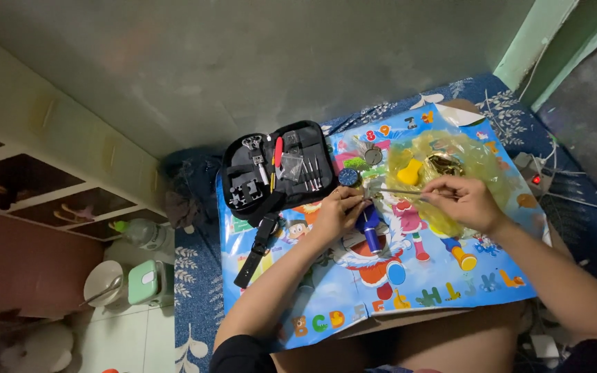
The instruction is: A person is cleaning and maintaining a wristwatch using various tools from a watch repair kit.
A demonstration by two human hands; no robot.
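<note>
- A small part is pinched in the left hand (340, 211) fingers at mid-frame.
- Tweezers (396, 191) are gripped by the right hand (463, 200).
- A tool case (276, 169) lies open, upper left of the hands.

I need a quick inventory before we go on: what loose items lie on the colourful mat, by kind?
Open black tool case: 1
Black watch strap: 1
Round dark watch part: 1
Yellow plastic bag: 1
Blue-handled tool: 1
Total: 5

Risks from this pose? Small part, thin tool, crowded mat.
1. The left hand pinches a small part while the right hand points a thin metal tool at it; a slip might jab the fingers.
2. The dark round dial lies loose beside the hands and may get knocked away.
3. The open tool case sits near the mat's edge.
</note>
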